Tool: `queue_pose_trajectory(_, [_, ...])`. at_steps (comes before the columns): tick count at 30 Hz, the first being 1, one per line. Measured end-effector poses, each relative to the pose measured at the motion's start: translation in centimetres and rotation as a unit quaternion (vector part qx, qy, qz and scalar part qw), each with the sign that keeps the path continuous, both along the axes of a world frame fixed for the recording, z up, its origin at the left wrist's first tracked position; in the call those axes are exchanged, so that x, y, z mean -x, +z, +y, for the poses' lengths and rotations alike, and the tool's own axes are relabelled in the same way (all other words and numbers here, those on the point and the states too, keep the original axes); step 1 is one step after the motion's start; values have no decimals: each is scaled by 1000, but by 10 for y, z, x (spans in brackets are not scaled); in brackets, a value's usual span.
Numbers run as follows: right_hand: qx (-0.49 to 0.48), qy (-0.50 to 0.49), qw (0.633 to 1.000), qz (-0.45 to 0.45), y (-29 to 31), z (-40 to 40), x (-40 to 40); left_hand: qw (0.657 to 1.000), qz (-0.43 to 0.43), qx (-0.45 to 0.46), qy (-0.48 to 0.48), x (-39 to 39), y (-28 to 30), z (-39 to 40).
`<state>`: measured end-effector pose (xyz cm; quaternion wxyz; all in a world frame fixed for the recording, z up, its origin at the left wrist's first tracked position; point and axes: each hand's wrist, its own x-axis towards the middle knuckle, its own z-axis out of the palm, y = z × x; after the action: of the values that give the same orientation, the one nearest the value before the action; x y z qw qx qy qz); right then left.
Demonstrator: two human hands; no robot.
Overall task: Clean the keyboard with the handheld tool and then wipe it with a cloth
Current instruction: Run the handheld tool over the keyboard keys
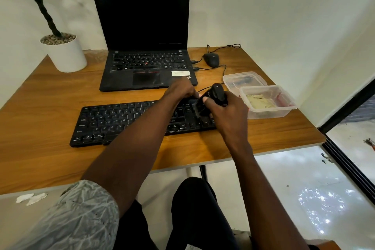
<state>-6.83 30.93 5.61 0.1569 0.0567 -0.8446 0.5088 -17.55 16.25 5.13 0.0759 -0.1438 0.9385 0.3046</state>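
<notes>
The keyboard [142, 122] lies flat on the table [50, 91], in front of the laptop [146, 46], and its right end is being worked on. The tool [213, 97], a dark handheld unit, is gripped in the right hand [227, 111], fingers and thumb curled round its body, its lower end pressed down among the right-hand keys. The left hand [180, 90] is set at the keyboard's far edge beside the tool; whether it grips that edge or only rests there cannot be told. A cloth [261, 100] is seen in the nearer tub [284, 107], just right of the keyboard, with a second tub [243, 79] behind it. Most keys are judged not yet covered. If the tool is pushed hard sideways, the keyboard could be slid against the tubs, or a keycap levered loose; the cable [223, 67] nearby could also be snagged.
</notes>
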Motion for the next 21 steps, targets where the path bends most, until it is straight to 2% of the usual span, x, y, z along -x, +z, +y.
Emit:
queue_pose_trajectory(5, [-41,39,996,-73,-5,4,0,1000,-4,-9,2,0,-1,0])
queue_pose_trajectory(9, [-64,18,998,-19,2,0,3,1000,-4,-7,0,0,0,0])
queue_pose_trajectory(13, [-120,41,991,-51,1,-6,4,1000,8,-3,12,1,-2,0])
queue_pose_trajectory(18, [-67,52,996,-23,-2,-15,-1,1000,15,18,-1,4,-1,-3])
queue_pose_trajectory(21, [-88,86,990,-65,-4,-16,-1,1000,13,28,-4,4,-1,-3])
